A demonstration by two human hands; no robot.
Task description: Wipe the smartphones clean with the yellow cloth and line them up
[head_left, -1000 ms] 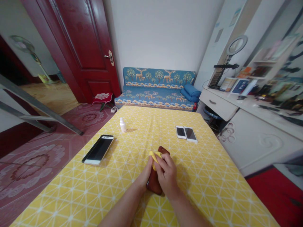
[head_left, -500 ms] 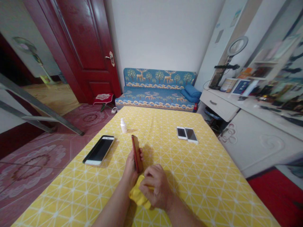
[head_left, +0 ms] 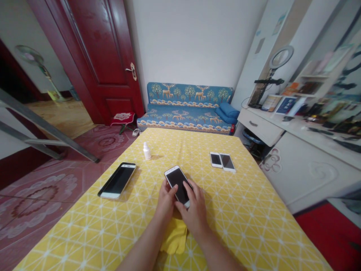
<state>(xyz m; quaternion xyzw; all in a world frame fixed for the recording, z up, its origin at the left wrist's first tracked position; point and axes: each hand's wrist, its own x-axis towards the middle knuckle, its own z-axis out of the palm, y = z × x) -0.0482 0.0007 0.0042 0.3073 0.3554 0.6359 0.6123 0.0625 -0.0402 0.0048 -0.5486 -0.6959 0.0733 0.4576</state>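
The lower end of the white smartphone point(head_left: 177, 182) is buried under fingers, and the yellow cloth point(head_left: 175, 239), low in the centre of the frame, is half covered by the wrists. The left hand point(head_left: 165, 201) curls against the phone's left edge. The right hand point(head_left: 195, 210) grips its right side, fingertips on the dark screen. The phone sits screen-up between both hands, just above the yellow tablecloth point(head_left: 239, 210).

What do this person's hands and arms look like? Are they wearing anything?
Nothing worn shows. The left hand and right hand are bare, no gloves, and no ring can be made out. The left forearm and right forearm are bare to the picture's bottom edge: no sleeve, watch or bracelet.
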